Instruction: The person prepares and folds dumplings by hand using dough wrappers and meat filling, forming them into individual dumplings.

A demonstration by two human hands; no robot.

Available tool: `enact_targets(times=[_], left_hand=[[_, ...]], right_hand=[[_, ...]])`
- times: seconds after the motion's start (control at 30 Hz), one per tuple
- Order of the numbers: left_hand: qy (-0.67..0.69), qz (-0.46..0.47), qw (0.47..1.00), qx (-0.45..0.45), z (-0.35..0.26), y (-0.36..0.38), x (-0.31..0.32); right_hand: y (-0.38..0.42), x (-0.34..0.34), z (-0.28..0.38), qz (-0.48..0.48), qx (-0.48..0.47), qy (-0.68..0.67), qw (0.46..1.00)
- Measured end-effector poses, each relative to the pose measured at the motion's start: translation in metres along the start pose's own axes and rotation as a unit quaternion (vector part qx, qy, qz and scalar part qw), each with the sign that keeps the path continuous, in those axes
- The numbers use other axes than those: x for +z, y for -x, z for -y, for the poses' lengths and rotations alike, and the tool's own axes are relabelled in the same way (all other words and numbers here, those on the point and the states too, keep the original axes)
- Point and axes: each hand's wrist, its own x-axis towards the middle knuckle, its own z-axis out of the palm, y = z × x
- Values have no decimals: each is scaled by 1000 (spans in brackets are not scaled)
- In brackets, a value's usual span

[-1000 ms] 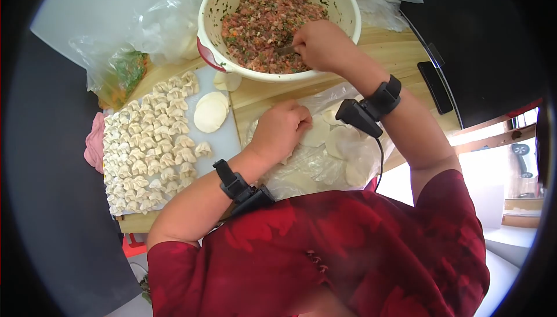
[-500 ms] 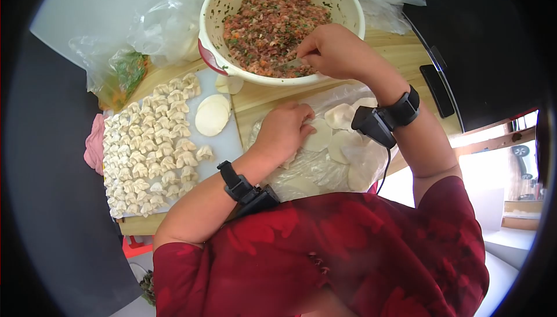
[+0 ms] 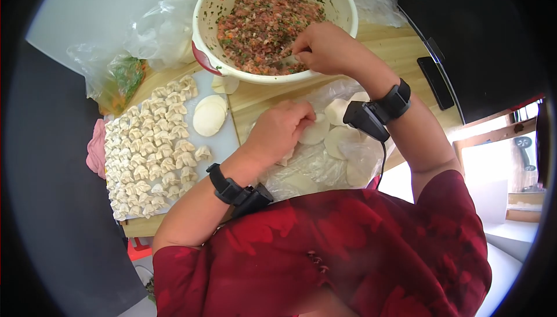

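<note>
My right hand is closed round a spoon over the near rim of a large cream bowl. The spoon's end sits in the minced meat filling, which is flecked with green and orange. My left hand rests below the bowl, thumb and fingers pinched at the edge of a round dumpling wrapper. Other wrappers lie beside it on and under clear plastic. Part of the left fingers' contact is hidden by the hand itself.
Rows of folded dumplings cover a white board on the left, with a few loose wrappers next to them. Plastic bags lie behind, one holding greens. A black phone is at the table's right edge.
The left fingers have closed more onto the wrapper's edge, and that wrapper has shifted slightly. The spoon has moved a little within the filling. The whole view has drifted slightly.
</note>
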Motion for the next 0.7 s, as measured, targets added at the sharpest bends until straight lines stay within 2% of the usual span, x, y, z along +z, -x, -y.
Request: enact_targets(times=[0.07,0.1,0.2,0.27,0.4,0.47,0.5,0.53,0.57,0.6,0.67,0.7], left_hand=[[-19,-51,998,43,3,-2,1],[-10,-44,998,43,2,-3,3],[28,-9,999,19,-1,-3,8],[4,49,998,-49,-1,-5,7],[-11,57,996,-67,2,-2,3],[96,31,989,-104,2,0,-2],[92,29,990,-104,3,2,-5],[238,15,961,-138,5,6,-8],[379,2,910,-169,6,11,-11],[378,3,910,-169,7,15,-15],[568,-58,784,-244,8,23,-27],[599,-76,752,-264,11,27,-31]], right_hand=[[2,4,-5,-4,-6,-6,1000],[2,4,-4,-25,-5,-22,999],[7,7,-4,-47,7,-41,998],[6,5,-3,-39,24,-59,997],[7,2,-5,-48,1,-56,997],[6,1,-5,-39,17,-41,998],[3,1,-4,-42,14,-42,998],[1,1,-3,-4,12,-24,1000],[0,1,-2,36,11,-7,999],[0,3,-1,35,11,-8,999],[-1,5,0,38,6,-31,999],[-1,3,1,37,5,-32,999]])
